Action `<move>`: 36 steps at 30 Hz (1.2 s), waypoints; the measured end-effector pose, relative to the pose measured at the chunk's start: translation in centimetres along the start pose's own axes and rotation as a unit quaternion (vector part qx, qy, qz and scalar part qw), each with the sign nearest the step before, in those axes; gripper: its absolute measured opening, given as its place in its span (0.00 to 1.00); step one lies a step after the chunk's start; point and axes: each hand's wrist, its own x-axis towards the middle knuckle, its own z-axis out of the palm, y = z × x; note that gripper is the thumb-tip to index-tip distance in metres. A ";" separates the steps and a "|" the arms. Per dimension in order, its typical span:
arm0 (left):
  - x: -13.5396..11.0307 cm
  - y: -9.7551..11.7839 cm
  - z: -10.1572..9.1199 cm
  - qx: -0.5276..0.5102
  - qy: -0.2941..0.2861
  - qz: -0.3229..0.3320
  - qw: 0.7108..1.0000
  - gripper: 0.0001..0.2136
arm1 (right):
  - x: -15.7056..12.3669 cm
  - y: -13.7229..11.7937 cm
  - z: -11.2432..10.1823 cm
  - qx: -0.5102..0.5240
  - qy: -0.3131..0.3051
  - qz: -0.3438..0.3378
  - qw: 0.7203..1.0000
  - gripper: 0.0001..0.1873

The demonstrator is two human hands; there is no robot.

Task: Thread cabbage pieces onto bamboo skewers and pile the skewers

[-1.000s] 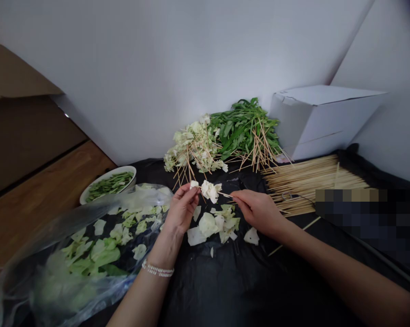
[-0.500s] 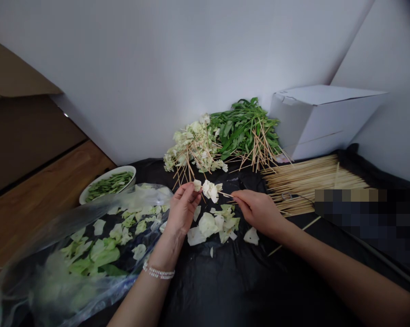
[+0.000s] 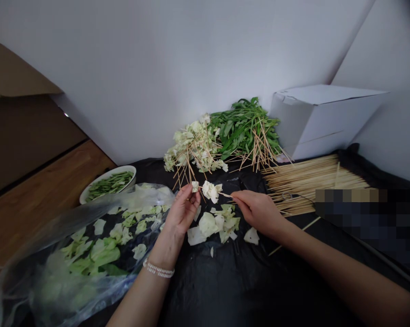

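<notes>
The right hand (image 3: 257, 211) grips a skewer (image 3: 226, 195) carrying bunched cabbage (image 3: 211, 191); the left hand (image 3: 183, 210) pinches a small leaf piece (image 3: 194, 186) between its fingers at the far end, though whether that piece is pierced is hard to tell. Best to hold the skewer steady and ease the piece along evenly, fingers out of line with the tip. A white wall (image 3: 150, 68) backs a black sheet (image 3: 205, 290), with a clear plastic bag (image 3: 48, 236), white box (image 3: 324, 129), bowl (image 3: 134, 179) and loose leaves (image 3: 207, 225) on or beside it.
</notes>
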 end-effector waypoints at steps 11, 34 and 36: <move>0.0 0.0 -0.1 0.002 -0.010 -0.012 1.000 0.06 | 0.0 0.1 0.1 0.002 0.001 -0.005 1.000 0.16; 0.2 0.3 -0.2 0.031 -0.003 -0.009 0.999 0.05 | -0.2 -0.2 -0.6 -0.084 -0.011 -0.036 0.996 0.18; 0.2 0.2 -0.4 0.038 -0.010 -0.002 0.999 0.04 | -0.2 -0.3 -0.6 -0.082 -0.013 -0.036 0.996 0.18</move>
